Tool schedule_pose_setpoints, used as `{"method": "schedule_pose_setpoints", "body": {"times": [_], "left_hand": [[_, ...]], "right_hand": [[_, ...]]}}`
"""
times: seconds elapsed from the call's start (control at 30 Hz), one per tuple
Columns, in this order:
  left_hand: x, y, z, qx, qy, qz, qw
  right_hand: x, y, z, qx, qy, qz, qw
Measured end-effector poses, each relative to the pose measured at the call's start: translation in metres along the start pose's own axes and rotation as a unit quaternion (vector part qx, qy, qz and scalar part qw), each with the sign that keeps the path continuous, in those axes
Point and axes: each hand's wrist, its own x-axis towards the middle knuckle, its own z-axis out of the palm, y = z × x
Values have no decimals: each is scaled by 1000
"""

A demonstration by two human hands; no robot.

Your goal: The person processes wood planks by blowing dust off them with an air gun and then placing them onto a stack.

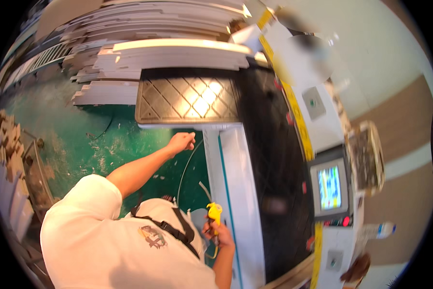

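Note:
My left hand (182, 142) is stretched forward with its fingers curled, just in front of the near edge of a dark table top with a diamond pattern (187, 98). Whether anything is inside those fingers is hidden. Close by, a thin pale strip (183, 169) curves down over the green floor. Near my waist, my right hand (221, 234) grips a yellow hand tool (215, 212), its exact kind unclear. Right beside that hand runs a long white panel (243, 192) with a teal line along it.
A black machine bed (279, 168) lies to the right, edged with yellow marking (297, 113). Beyond it are a lit control screen (329, 188) and a plastic bottle (382, 230). Stacked pale boards (168, 54) fill the far side. More pieces (9, 154) are piled at left.

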Motion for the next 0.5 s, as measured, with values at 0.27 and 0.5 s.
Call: {"method": "schedule_pose_setpoints", "body": {"times": [0.27,0.5], "left_hand": [[83,58,-50,222,106,191,950],[175,166,-177,470,275,254,799]], "right_hand": [[145,-30,-41,280,-96,-81,952],[224,-66,-12,164,-89,-30,982]]}}
